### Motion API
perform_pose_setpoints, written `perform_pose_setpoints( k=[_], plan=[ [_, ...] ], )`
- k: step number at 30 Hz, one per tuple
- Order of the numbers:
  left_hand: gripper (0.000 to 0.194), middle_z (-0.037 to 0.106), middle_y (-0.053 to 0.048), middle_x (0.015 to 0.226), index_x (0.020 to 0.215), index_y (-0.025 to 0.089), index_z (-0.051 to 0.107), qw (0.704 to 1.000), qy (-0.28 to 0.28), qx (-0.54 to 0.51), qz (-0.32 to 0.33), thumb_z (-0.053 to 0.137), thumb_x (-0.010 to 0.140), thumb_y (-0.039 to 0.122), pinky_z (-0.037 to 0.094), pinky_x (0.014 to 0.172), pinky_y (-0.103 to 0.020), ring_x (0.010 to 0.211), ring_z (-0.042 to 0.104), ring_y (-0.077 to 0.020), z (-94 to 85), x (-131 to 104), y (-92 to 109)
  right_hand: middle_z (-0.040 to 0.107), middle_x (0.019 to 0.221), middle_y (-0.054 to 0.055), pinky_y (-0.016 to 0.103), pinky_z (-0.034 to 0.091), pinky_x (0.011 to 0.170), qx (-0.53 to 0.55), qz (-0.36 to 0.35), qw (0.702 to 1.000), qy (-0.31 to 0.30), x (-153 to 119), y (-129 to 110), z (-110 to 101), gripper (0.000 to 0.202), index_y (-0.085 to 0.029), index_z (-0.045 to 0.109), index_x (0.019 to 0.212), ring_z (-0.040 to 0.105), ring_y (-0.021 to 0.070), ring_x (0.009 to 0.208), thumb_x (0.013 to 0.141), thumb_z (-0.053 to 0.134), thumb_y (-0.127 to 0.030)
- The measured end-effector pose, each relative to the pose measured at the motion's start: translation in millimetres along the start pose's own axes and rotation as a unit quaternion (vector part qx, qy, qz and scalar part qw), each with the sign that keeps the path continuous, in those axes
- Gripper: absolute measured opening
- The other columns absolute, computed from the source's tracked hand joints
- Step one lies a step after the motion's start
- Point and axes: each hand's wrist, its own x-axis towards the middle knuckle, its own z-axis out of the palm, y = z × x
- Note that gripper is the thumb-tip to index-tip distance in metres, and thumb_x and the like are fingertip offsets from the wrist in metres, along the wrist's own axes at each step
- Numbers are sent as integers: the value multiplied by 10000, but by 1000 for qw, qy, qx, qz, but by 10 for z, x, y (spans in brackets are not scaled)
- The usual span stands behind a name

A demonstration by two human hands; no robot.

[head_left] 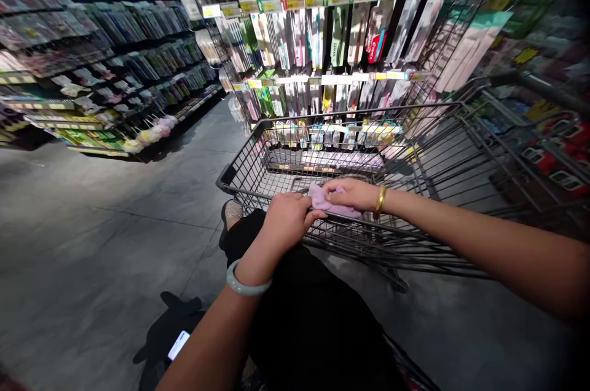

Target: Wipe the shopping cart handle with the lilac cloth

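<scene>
A dark wire shopping cart (251, 151) stands crosswise in front of me. A crumpled pink cloth (343, 211) lies over its near top rail. My right hand (353, 194), with a gold bracelet at the wrist, is closed on the cloth from the right, over the inside of the cart. My left hand (288, 219), wearing a pale bangle, is curled over the same rail at the cloth's left end, its fingers wrapped round the rail and thumb near the cloth. Whether its fingertips also pinch the cloth is hard to tell.
Racks of hanging packaged goods (318, 40) rise behind the cart. More shelves (129, 71) stand at the left across a grey floor (106, 225). A dark bag (161, 342) and a lit phone screen (179, 345) are at the lower left.
</scene>
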Motion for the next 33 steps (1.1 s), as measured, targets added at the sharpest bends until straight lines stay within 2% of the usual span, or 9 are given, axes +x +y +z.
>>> perform_pose_setpoints(
  k=[4,6,9,11,14,18,21,27,33],
  plan=[
    [546,663,-54,820,844,194,630,1000,1,-3,0,347,985,639,348,702,-345,814,612,-237,-10,4,7,632,739,11,260,394,641,-179,35,975,-131,-33,105,64,81,-184,690,790,515,140,670,734,635,-204],
    [542,662,-52,819,847,197,632,1000,0,2,0,348,985,638,349,701,-346,812,612,-238,-15,6,12,655,796,26,272,417,674,-174,21,979,-101,-42,80,57,121,-181,706,836,540,151,707,779,608,-225],
    [548,673,-62,840,882,195,653,1000,0,10,-2,352,981,642,353,713,-353,820,614,-247,-13,10,18,677,914,53,276,451,718,-72,-30,997,30,-26,-26,6,282,-158,700,993,573,159,783,883,526,-350],
    [557,678,-69,852,890,191,660,1000,1,12,-3,352,978,647,354,721,-354,824,615,-250,-10,8,18,688,1001,61,272,470,745,-19,-45,997,64,-10,-54,-13,360,-150,670,1118,595,158,833,902,507,-388],
    [553,676,-63,847,890,194,652,1000,1,8,-3,348,980,647,351,721,-352,826,614,-248,-10,1,14,698,1124,53,280,476,816,-70,-48,996,19,-7,27,18,406,-192,651,1237,612,167,925,859,562,-309],
    [552,666,-52,830,853,196,631,1000,-2,5,-4,338,984,645,344,708,-351,820,612,-241,-16,-3,10,733,896,14,265,463,713,-176,18,980,-95,-31,126,67,313,-235,755,1054,610,159,769,809,562,-212],
    [559,668,-53,830,857,197,634,1000,1,5,-4,335,979,654,341,709,-348,824,614,-239,-13,3,13,731,881,25,254,466,706,-114,-2,992,-49,-36,48,26,291,-180,764,975,613,151,769,777,552,-203],
    [569,689,-59,855,884,198,654,1000,5,3,0,337,974,661,350,711,-347,829,625,-244,8,15,5,729,1078,47,258,491,801,84,-14,995,53,-16,-130,-63,413,-144,722,1086,644,160,905,723,577,-276],
    [577,696,-69,858,894,191,668,1000,7,-3,-3,355,962,671,371,713,-351,833,638,-251,8,22,0,720,978,51,261,483,675,4,23,998,65,-148,-381,-248,397,-140,708,1105,626,152,767,777,555,-303]
  ],
)
